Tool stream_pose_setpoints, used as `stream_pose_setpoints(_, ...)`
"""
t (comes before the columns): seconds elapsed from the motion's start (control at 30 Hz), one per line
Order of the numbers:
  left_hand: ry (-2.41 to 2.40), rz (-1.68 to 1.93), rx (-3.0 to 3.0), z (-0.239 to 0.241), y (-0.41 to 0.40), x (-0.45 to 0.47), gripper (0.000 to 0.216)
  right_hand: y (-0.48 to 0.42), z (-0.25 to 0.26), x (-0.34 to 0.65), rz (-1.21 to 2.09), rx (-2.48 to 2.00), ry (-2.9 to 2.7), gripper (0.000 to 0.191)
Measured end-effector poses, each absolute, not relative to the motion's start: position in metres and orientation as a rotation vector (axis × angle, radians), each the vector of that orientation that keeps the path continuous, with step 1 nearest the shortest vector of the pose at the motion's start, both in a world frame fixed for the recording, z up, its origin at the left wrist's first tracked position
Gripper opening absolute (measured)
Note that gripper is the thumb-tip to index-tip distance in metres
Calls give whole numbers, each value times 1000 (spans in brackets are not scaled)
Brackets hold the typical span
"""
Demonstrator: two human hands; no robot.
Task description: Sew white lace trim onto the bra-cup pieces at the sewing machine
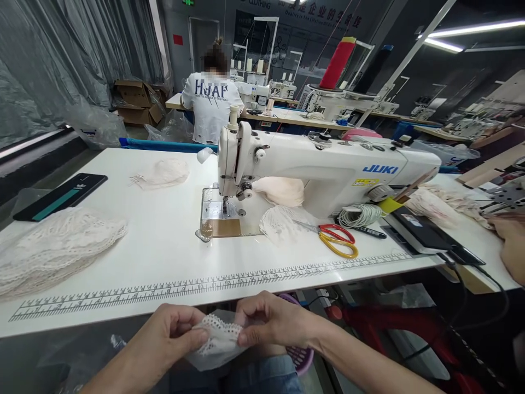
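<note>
Between both hands, over my lap and just off the table's front edge, is a small white piece of eyelet lace fabric [219, 342] with a scalloped border. My left hand [174, 334] pinches its left end between thumb and fingers. At its right end my right hand [266, 323] grips the lace the same way. Beyond them on the table stands a white sewing machine [328, 158]; its needle area is apart from the fabric. A stack of white lace pieces [57, 243] lies at the table's left.
Scissors [338, 239] with red and yellow handles lie by lace pieces [283, 224] right of the needle plate. A coiled cable [360, 215], a black tray [61, 196] and more fabric [162, 173] rest on the table. A person [212, 98] sits beyond, facing away.
</note>
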State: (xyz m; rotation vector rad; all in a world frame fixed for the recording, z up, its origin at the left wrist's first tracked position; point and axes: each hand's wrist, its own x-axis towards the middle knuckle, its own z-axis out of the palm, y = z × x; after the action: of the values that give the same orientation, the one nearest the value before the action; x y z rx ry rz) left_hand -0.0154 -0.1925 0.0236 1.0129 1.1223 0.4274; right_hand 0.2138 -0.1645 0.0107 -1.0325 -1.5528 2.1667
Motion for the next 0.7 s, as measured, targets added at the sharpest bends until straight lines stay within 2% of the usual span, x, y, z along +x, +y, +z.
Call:
stream_pose_setpoints(0.33, 1097, 487, 1047, 35, -173, -28, 39, -154, 36, 192, 2185, -1117, -1394, 46)
stream_pose_setpoints(0.7, 1041, 489, 1103, 55, -158, -32, 39, -145, 45, 187, 2154, -901, -1507, 44)
